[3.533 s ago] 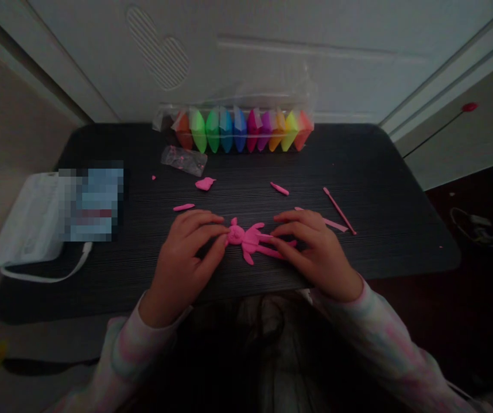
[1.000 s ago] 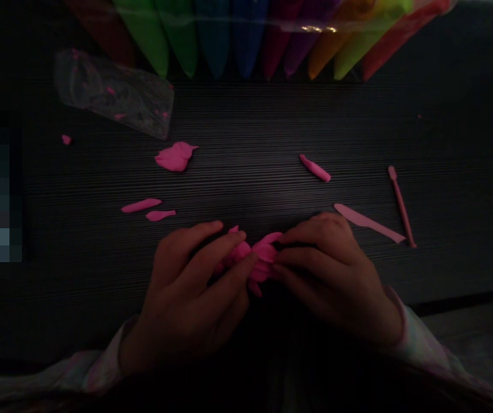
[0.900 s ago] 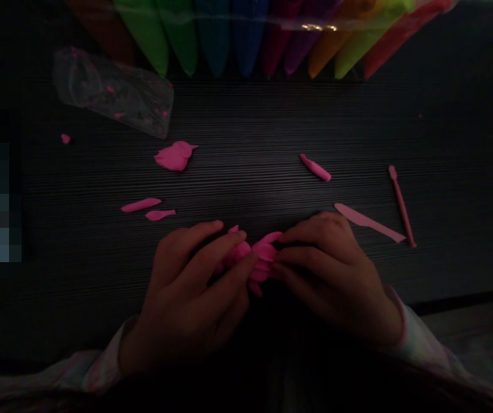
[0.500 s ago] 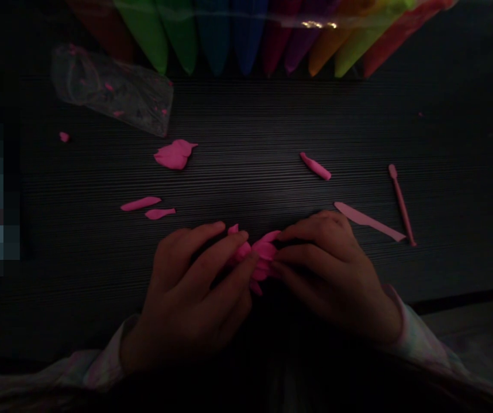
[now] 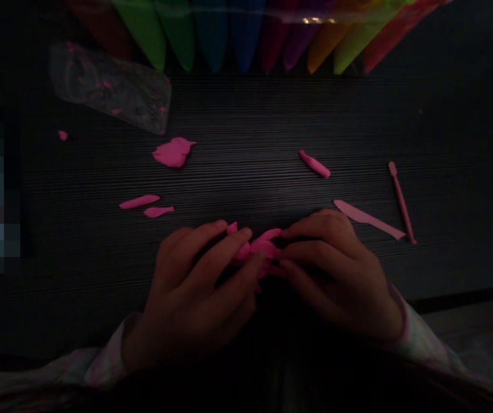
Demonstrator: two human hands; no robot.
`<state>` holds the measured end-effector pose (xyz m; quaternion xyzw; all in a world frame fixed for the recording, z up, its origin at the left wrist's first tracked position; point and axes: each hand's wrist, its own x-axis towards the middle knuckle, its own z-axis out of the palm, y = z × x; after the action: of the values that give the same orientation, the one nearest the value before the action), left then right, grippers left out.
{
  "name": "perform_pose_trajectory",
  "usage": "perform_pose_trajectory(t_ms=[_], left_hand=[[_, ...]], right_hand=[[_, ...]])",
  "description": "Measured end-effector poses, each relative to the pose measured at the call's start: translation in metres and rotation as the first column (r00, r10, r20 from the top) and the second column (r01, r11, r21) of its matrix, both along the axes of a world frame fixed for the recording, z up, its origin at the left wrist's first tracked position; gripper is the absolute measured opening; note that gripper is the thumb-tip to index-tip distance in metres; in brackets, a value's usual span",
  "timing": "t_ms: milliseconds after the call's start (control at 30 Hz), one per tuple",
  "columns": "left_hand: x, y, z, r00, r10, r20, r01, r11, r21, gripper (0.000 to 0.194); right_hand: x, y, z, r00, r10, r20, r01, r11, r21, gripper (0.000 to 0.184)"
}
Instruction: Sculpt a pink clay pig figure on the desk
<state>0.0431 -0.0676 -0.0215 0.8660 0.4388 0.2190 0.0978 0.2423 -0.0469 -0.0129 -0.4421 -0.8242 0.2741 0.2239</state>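
Between my hands, near the front of the dark table, is a pink modelling clay figure (image 5: pixel 263 249) with several petal-like lobes. My left hand (image 5: pixel 205 287) curls round its left part, fingertips pressed on it and partly covering it. With thumb and fingers together, my right hand (image 5: pixel 336 267) pinches the lobes on its right side. Beyond my left hand lie two thin clay pieces, one a pointed strip (image 5: pixel 139 202) and the other a short strip (image 5: pixel 159 212). A flat pink clay lump (image 5: pixel 174 152) sits farther back. A clay roll (image 5: pixel 315 164) rests beyond my right hand.
Right of my right hand lie a pink plastic knife (image 5: pixel 369 219) and a thin modelling tool (image 5: pixel 402 203). A clear plastic wrapper (image 5: pixel 115 86) with pink crumbs is at the back left. Along the back edge stands a pack of coloured clay sticks (image 5: pixel 246 40). A clay crumb (image 5: pixel 62 135) lies left.
My left fingers have shifted slightly right over the clay figure, and my right fingertips have moved slightly outward along its lobes. The other pieces lie as before; the view has shifted a little.
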Motion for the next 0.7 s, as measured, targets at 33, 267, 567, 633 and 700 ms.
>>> perform_pose_trajectory(t_ms=[33,267,567,633,700], left_hand=[[0.0001,-0.0006,-0.0003,1.000,-0.002,0.001,0.002,1.000,-0.001,0.029],[0.0017,-0.0002,-0.0002,1.000,0.006,-0.011,-0.006,1.000,-0.003,0.028],[0.0035,-0.0012,-0.0010,0.999,-0.001,-0.032,0.001,1.000,0.002,0.030],[0.0043,-0.0010,-0.0012,1.000,-0.007,-0.027,0.007,1.000,0.011,0.029],[0.0049,-0.0006,-0.0011,1.000,-0.014,-0.025,0.015,1.000,0.014,0.029]], right_hand=[[0.0000,0.0002,0.0002,1.000,-0.003,-0.004,0.003,1.000,0.002,0.008],[-0.0012,0.0011,0.0019,1.000,-0.017,-0.009,0.017,1.000,0.001,0.008],[0.0001,0.0003,0.0013,0.999,-0.036,-0.005,0.036,0.999,0.007,0.009],[0.0000,0.0000,0.0010,0.999,-0.038,-0.005,0.038,0.999,0.005,0.008],[0.0000,-0.0001,0.0009,0.999,-0.040,-0.009,0.040,0.999,0.005,0.008]])
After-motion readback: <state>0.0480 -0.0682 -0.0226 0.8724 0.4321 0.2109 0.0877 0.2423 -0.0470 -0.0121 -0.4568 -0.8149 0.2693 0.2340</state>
